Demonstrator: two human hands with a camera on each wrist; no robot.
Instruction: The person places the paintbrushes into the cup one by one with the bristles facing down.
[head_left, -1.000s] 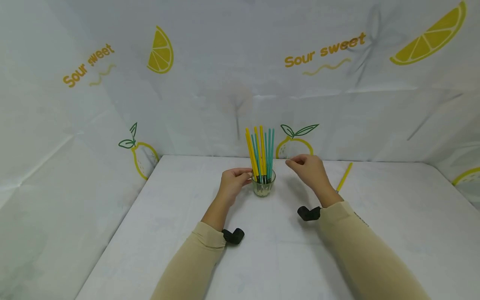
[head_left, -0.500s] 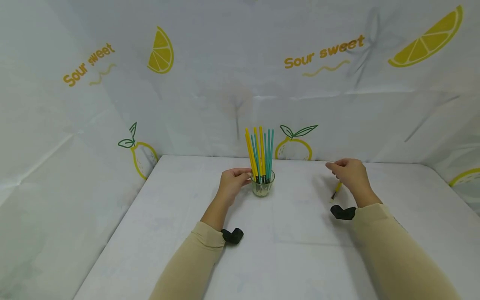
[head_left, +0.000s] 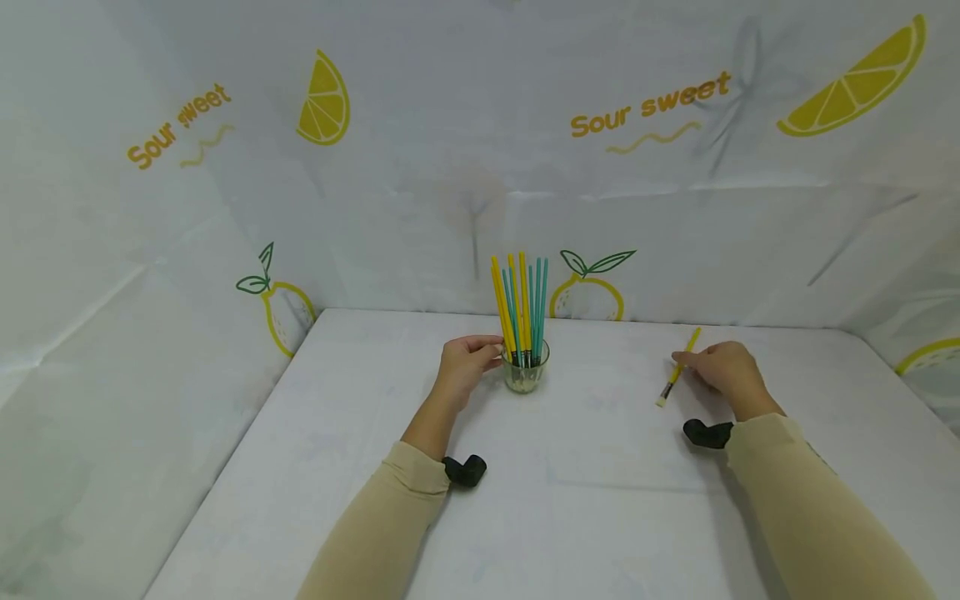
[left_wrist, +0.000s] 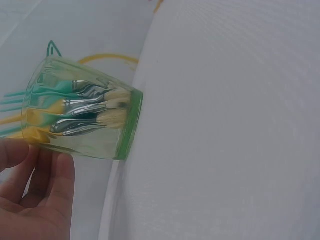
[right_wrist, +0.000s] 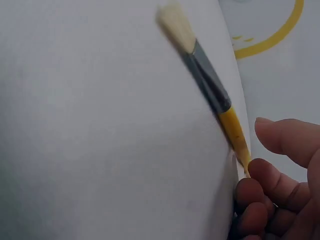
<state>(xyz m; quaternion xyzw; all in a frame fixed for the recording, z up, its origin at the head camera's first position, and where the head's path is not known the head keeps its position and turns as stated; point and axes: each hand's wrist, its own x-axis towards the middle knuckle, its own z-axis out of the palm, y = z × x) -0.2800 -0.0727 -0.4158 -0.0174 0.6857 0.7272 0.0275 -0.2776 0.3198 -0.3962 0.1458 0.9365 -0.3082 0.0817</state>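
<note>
A clear green-tinted glass stands upright on the table, holding several yellow and teal paintbrushes, bristles down. My left hand holds the glass at its left rim, thumb and fingertips close together there. To the right lies a single yellow paintbrush with pale bristles pointing toward me. Over its handle is my right hand. In the right wrist view, the fingertips meet the handle of that brush, while the thumb stays apart from them. The handle's far end is hidden there.
A white cloth covers the table. Behind it rises a white backdrop printed with lemons and lettering. Black wrist mounts sit at both sleeve cuffs.
My right hand has moved right, away from beside the glass, and lowered to the lone yellow paintbrush. My left hand and the glass have stayed in place.
</note>
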